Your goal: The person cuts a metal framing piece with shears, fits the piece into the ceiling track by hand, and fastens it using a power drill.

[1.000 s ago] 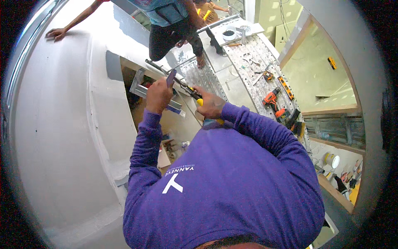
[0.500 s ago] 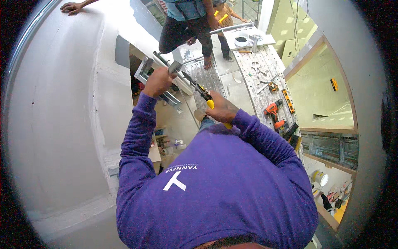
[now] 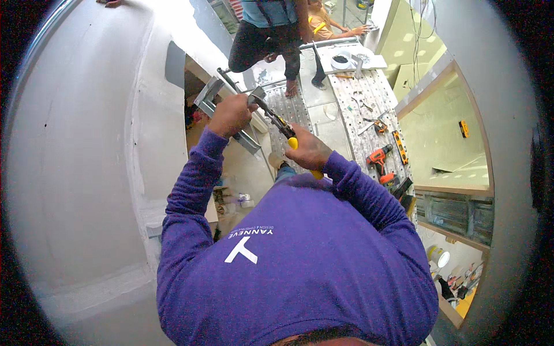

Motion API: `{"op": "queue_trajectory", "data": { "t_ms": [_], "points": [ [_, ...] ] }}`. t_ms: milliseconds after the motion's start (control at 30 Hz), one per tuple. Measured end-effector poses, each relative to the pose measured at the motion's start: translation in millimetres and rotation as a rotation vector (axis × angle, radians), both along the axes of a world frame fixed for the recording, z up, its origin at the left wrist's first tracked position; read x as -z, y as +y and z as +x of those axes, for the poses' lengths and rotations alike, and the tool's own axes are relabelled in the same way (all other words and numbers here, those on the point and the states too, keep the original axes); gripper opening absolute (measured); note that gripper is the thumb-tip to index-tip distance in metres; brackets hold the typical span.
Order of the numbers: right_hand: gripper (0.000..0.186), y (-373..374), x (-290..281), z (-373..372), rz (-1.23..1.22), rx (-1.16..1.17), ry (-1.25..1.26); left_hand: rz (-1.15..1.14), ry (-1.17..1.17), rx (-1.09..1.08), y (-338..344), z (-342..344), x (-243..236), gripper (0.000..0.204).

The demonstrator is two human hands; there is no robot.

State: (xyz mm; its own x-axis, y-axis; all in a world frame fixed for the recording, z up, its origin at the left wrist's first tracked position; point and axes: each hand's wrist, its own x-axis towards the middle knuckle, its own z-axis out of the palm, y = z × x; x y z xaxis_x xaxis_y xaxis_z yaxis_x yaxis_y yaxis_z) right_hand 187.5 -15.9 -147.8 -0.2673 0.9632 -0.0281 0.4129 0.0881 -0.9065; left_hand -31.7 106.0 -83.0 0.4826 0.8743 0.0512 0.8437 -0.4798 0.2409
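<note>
Left wall (image 3: pixel 86 150) washed out near top; speckled grain over purple sweatshirt (image 3: pixel 323 248); edges bowed, corners black.

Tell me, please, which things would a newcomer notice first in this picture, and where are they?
The purple sweatshirt fills the lower middle. Above it, the right hand grips a yellow-handled cutting tool, whose far end is close to the grey metal piece in the left hand. Farther right, an orange drill lies on the perforated platform.

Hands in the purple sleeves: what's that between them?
The dark front part of the snips slants between the right hand and the left hand, seen in the head view.
</note>
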Motion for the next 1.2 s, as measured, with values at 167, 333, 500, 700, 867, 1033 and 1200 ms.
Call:
{"op": "queue_trajectory", "data": {
  "t_ms": [167,333,500,700,867,1033,1200],
  "points": [
    [0.041,-3.5,6.4,-4.7,0.114,0.028,-0.014,-0.012,0.115,0.088,3.2,-9.5,2.0,0.034],
    [0.032,-2.9,20.5,-9.5,0.108,0.045,-0.01,-0.123,0.08,0.16,17.9,-21.3,19.0,0.034],
    [0.033,0.2,8.6,-0.8,0.135,0.058,-0.126,-0.122,0.01,0.159,5.7,-12.5,-4.7,0.032],
    [0.042,9.7,10.0,22.0,0.422,0.24,-0.353,0.218,-0.701,-0.312,-36.0,-3.6,-24.4,0.04],
    [0.044,25.3,8.8,51.4,0.854,0.25,-0.593,-1.381,-1.535,-0.434,-49.7,0.0,3.4,0.081],
    [0.039,24.9,4.6,67.7,1.015,0.139,-0.788,-1.589,-1.735,-0.348,-43.5,19.8,17.0,0.063],
    [0.064,11.6,-7.8,70.1,1.029,0.204,-0.737,-1.296,-1.961,-0.225,-41.4,17.7,32.3,0.036]
  ]
}}
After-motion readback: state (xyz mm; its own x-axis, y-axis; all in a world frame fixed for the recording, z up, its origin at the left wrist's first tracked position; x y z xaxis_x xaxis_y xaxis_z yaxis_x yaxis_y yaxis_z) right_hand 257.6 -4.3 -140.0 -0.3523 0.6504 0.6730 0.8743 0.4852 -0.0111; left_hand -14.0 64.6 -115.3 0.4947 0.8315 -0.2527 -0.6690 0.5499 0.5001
